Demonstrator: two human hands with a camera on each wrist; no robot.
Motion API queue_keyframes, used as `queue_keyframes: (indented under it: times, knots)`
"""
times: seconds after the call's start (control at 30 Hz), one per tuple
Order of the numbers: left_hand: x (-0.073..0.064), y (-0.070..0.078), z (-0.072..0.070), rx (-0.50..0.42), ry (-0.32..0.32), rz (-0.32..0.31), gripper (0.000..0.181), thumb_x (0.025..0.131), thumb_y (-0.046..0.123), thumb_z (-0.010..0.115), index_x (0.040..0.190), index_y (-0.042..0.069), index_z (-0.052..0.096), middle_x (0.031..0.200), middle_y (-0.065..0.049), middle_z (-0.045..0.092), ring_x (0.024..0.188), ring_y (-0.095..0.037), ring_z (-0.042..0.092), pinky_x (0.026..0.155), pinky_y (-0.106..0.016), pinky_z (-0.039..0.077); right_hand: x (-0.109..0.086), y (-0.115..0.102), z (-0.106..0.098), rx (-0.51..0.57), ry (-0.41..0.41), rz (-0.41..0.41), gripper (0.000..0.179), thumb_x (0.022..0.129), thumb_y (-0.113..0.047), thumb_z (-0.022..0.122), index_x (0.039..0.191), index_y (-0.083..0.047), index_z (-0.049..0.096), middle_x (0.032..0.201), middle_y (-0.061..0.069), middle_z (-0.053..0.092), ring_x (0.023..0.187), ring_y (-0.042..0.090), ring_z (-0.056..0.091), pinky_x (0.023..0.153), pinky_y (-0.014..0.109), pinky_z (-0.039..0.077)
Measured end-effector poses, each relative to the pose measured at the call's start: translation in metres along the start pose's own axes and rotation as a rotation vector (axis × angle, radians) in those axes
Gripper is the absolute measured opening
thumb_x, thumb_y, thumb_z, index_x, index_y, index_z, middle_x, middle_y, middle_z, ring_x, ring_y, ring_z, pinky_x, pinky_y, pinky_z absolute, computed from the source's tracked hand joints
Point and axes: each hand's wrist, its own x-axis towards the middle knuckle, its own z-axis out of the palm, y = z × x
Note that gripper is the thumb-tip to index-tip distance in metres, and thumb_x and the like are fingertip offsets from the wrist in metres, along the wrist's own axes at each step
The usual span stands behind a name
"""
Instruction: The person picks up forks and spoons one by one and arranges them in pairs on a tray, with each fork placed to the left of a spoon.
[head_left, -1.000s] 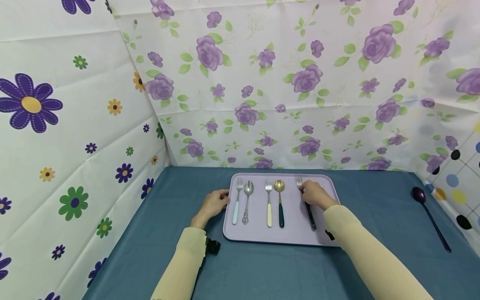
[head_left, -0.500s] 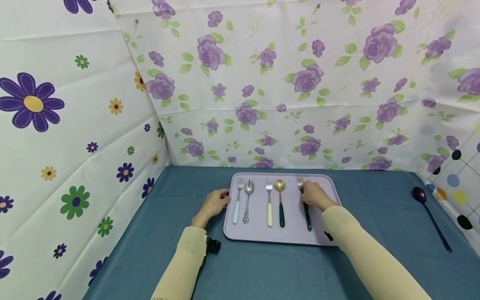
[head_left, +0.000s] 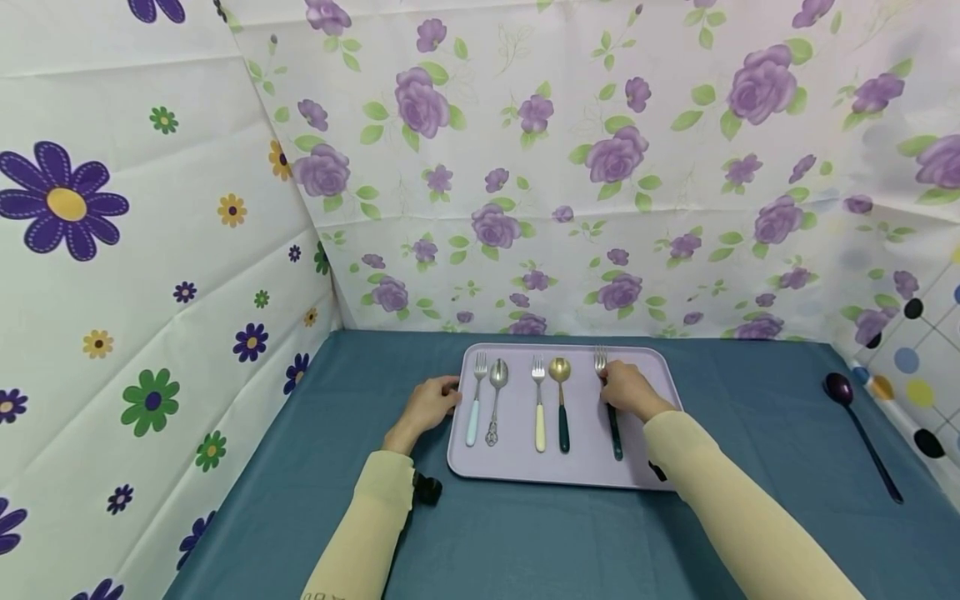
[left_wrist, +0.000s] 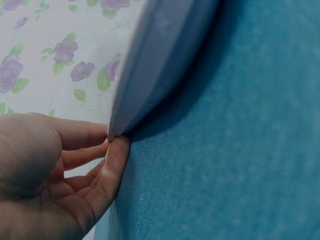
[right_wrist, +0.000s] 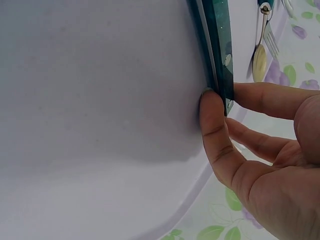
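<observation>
A pale purple tray [head_left: 517, 468] lies on the table, seen in the head view. At its left rim my left hand [head_left: 431, 407] pinches the edge between thumb and fingers, as the left wrist view shows. My right hand [head_left: 633, 390] holds a fork [head_left: 615, 433] with a dark green handle over the tray's right part. In the right wrist view, thumb and fingers pinch that handle [right_wrist: 222, 50]. Left of it lie a gold spoon [head_left: 558, 371] with a green handle and a fork [head_left: 539, 425] with a cream handle. Further left are a silver spoon [head_left: 495, 400] and a light blue-handled fork [head_left: 473, 421].
A dark long-handled spoon [head_left: 862, 437] lies on the blue-green tablecloth [head_left: 525, 542] at the far right. Flower-printed sheets [head_left: 555, 167] stand behind the table and at the left. A dotted sheet [head_left: 926, 358] borders the right side.
Within the first half second, the handle end of the fork in my right hand swung a little left, so the fork lies straighter. The left hand has stayed at the tray's rim.
</observation>
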Motion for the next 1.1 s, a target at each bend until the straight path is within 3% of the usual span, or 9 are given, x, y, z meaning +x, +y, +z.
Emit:
queue_keyframes:
  times: [0.23,0.53,0.63,0.87,0.97,1.1]
  knots:
    - [0.001,-0.001,0.0,-0.006,-0.001,0.009,0.041,0.106,0.012,0.059,0.145,-0.001,0.059,0.111,-0.014,0.072,0.09,-0.024,0.075,0.081,-0.039,0.062,0.0,-0.001,0.0,-0.012,-0.007,0.01,0.017,0.086,0.007,0.062,0.102,0.006,0.064,0.084,0.015,0.062,0.066,0.022,0.06,0.056,0.029,0.05]
    - [0.001,-0.001,0.0,-0.005,-0.003,0.006,0.041,0.106,0.012,0.058,0.145,-0.001,0.059,0.113,-0.015,0.071,0.091,-0.024,0.075,0.082,-0.039,0.062,-0.001,-0.002,-0.003,0.0,-0.018,0.013,0.047,0.089,0.004,0.065,0.134,0.014,0.058,0.117,0.031,0.067,0.069,0.023,0.066,0.06,0.031,0.056]
    - [0.001,0.0,0.001,-0.003,-0.003,0.0,0.042,0.106,0.012,0.059,0.146,-0.001,0.059,0.113,-0.014,0.071,0.091,-0.024,0.075,0.082,-0.039,0.062,-0.002,-0.001,-0.005,-0.007,-0.012,0.003,0.046,0.09,0.002,0.065,0.134,0.014,0.058,0.117,0.031,0.067,0.071,0.023,0.066,0.063,0.033,0.057]
    - [0.001,0.0,0.0,0.0,-0.006,0.001,0.041,0.106,0.011,0.059,0.145,-0.001,0.059,0.112,-0.014,0.072,0.091,-0.023,0.075,0.082,-0.039,0.062,-0.005,0.005,-0.012,-0.021,0.005,-0.005,0.045,0.092,-0.001,0.062,0.135,0.013,0.057,0.094,0.02,0.069,0.066,0.02,0.063,0.06,0.033,0.052]
    - [0.001,0.0,0.0,-0.006,-0.003,-0.004,0.041,0.106,0.011,0.059,0.145,-0.001,0.059,0.111,-0.014,0.071,0.091,-0.024,0.075,0.082,-0.039,0.062,-0.005,0.009,-0.014,-0.02,0.01,-0.01,0.045,0.094,-0.002,0.06,0.137,0.013,0.056,0.096,0.022,0.069,0.063,0.02,0.063,0.058,0.032,0.052]
    - [0.0,0.0,0.0,-0.007,-0.001,-0.012,0.041,0.106,0.013,0.06,0.145,0.001,0.06,0.11,-0.013,0.071,0.091,-0.023,0.075,0.083,-0.039,0.062,-0.005,0.017,-0.017,-0.051,0.038,-0.04,0.042,0.095,-0.002,0.059,0.134,0.013,0.058,0.115,0.031,0.067,0.073,0.026,0.063,0.064,0.037,0.054]
